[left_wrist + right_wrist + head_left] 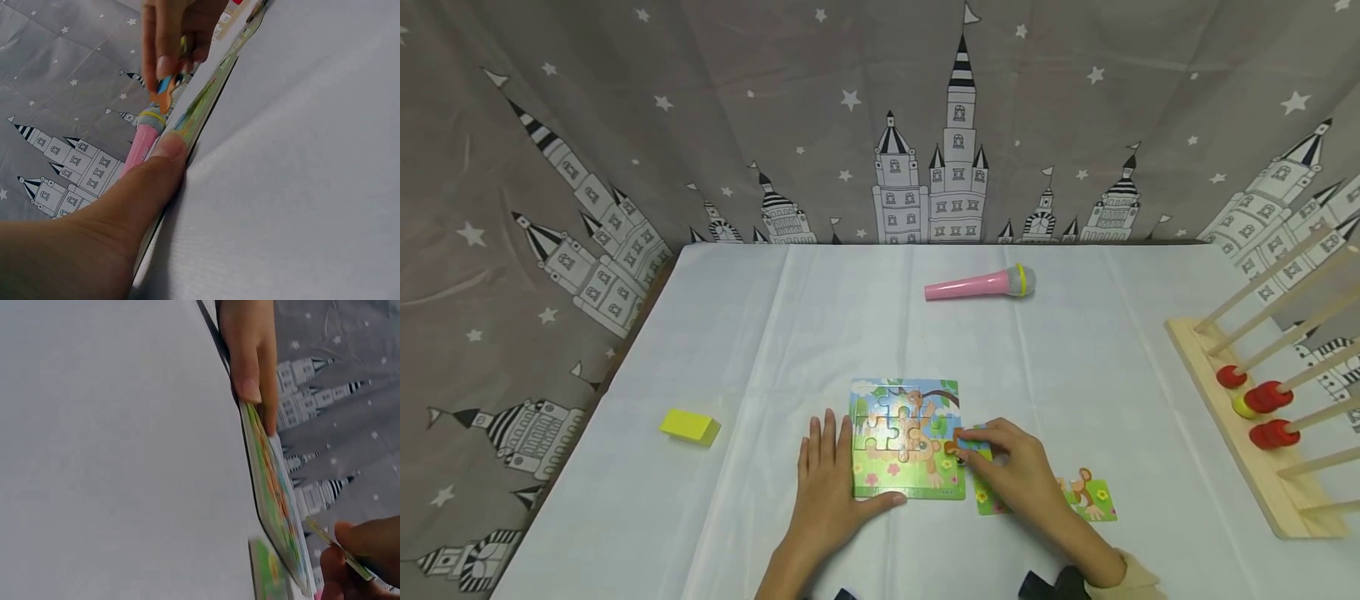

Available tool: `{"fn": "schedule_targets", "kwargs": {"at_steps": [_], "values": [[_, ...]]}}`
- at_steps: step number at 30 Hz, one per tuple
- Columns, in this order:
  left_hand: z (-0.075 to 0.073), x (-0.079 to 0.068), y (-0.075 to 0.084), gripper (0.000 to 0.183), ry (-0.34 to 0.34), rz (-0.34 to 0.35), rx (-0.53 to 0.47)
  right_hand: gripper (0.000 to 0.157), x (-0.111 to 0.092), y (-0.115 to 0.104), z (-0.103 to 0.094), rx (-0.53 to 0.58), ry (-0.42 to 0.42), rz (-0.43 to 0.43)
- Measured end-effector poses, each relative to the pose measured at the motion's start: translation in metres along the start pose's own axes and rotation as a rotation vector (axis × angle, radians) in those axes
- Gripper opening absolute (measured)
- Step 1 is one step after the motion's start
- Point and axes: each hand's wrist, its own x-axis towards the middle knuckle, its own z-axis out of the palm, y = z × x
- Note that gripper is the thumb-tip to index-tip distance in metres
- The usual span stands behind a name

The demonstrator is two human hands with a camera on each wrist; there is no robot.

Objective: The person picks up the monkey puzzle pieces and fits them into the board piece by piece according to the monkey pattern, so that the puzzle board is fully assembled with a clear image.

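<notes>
A square jigsaw puzzle (895,483) with a monkey picture lies on the white cloth, several of its pieces fitted together. My left hand (827,492) lies along its left side, fingers straight, with the thumb (170,147) over the bottom edge. At the right side of the puzzle my right hand (1018,467) pinches a puzzle piece (325,534) between thumb and fingers. In the right wrist view that piece is tilted and raised beside the board. Another loose piece (987,497) lies partly hidden under the right hand.
More loose puzzle pieces (1093,497) lie beside the right forearm. A pink toy microphone (973,286) rests behind the puzzle, and a yellow block (690,427) sits to the left. A wooden peg stand (1225,417) with red and yellow beads stands at the right.
</notes>
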Motion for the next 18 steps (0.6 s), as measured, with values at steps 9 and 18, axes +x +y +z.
{"fn": "schedule_targets", "kwargs": {"at_steps": [9,18], "values": [[0.0,0.0,-0.001,0.12,-0.002,0.006,0.0,0.015,0.016,-0.012,0.028,0.035,0.032,-0.033],[0.0,0.0,-0.001,0.12,0.004,0.008,0.005,0.023,0.024,-0.017,0.036,0.02,0.018,0.072]]}}
